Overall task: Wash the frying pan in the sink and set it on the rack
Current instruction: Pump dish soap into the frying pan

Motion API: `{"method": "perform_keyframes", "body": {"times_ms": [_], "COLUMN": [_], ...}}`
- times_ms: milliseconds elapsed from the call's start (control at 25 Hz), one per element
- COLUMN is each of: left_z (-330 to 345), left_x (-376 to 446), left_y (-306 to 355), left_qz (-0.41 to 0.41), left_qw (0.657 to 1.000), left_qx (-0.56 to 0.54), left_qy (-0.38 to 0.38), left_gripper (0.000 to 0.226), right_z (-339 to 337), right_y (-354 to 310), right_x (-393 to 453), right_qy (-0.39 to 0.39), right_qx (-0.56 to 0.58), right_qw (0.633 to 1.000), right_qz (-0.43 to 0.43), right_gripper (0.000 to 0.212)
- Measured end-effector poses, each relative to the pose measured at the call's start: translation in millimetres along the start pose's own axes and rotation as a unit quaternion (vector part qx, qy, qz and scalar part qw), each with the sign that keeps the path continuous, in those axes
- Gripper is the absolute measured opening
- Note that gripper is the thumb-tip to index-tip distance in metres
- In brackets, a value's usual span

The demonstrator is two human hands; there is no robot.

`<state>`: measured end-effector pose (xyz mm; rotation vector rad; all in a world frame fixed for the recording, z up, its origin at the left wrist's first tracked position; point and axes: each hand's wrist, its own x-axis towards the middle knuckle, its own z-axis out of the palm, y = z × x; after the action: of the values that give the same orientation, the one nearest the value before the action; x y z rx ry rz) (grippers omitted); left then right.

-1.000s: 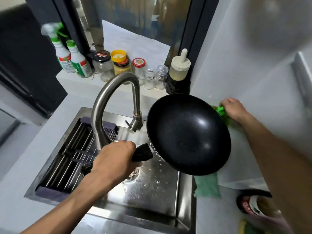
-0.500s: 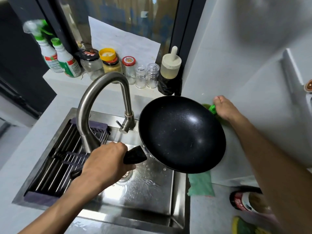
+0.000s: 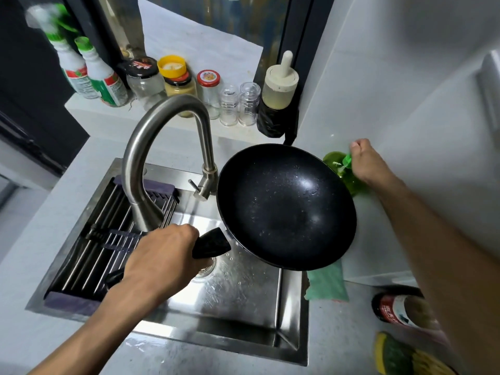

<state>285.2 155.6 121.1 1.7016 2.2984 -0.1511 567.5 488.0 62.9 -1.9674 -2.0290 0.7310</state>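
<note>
On the ledge behind the sink (image 3: 290, 315) stand two spray bottles (image 3: 92, 69), a row of jars (image 3: 173, 79) with black, yellow and red lids, two small clear shakers (image 3: 239, 104) and a squeeze bottle (image 3: 278, 87) with a cream cap, its base wrapped in black. The tall steel faucet (image 3: 151, 147) arches up from the back rim and curves down toward the left hand, its spout end just behind the knuckles; its lever juts out just left of the pan's rim. A rack (image 3: 108, 239) of steel bars with dark end strips covers the left part of the basin. A green cloth (image 3: 326, 285) lies on the counter at the sink's right edge, partly under the pan. Nearer the right foreground sit a dark bottle (image 3: 397, 309) with a red label and a yellow-green sponge (image 3: 397, 355), both blurred.

The pan (image 3: 286, 207) is held in the air over the right side of the basin, tilted so its black, wet inside faces the camera, and its far rim reaches past the sink edge. The left hand (image 3: 162, 261) grips the black handle, fingers wrapped round it. The right hand (image 3: 370, 163) is well apart from the handle, just beyond the pan's far right rim, fingers curled on the green cap of a green soap bottle (image 3: 338, 169) by the wall
</note>
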Motion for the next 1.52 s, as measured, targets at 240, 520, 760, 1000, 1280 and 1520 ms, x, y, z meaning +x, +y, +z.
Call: {"method": "perform_keyframes", "body": {"times_ms": [240,520,760,1000,1280,1520], "left_z": [5.4,38.0,85.8,122.9,166.6,228.3], "left_x": [-13.5,-37.7,-60.6,-68.5,-46.4,-7.9], "left_y": [-11.4,-29.7,-74.4,-125.0,-135.9,-117.9], "left_qz": [-0.004,-0.019,-0.023,-0.001,0.030,-0.014], "left_qw": [1.000,0.999,0.998,0.996,0.992,0.990], "left_qx": [-0.021,-0.012,-0.031,-0.061,-0.052,-0.052], "left_qy": [-0.005,-0.027,-0.055,-0.070,-0.115,-0.132], "left_gripper": [0.045,0.043,0.037,0.040,0.034,0.040], "right_z": [3.4,17.5,87.3,127.0,77.4,109.3], "right_y": [-4.9,-82.6,-209.8,-285.6,-177.5,-94.6], "right_x": [-2.6,-100.3,-222.9,-257.3,-237.9,-214.3], "right_qy": [-0.025,0.189,-0.246,-0.270,-0.017,0.067], "right_qx": [-0.041,0.068,0.422,0.510,0.426,0.411], "right_qw": [0.998,0.972,0.860,0.812,0.899,0.909], "right_qz": [0.051,-0.122,-0.143,-0.090,-0.099,0.000], "right_gripper": [0.048,0.039,0.047,0.019,0.005,0.011]}}
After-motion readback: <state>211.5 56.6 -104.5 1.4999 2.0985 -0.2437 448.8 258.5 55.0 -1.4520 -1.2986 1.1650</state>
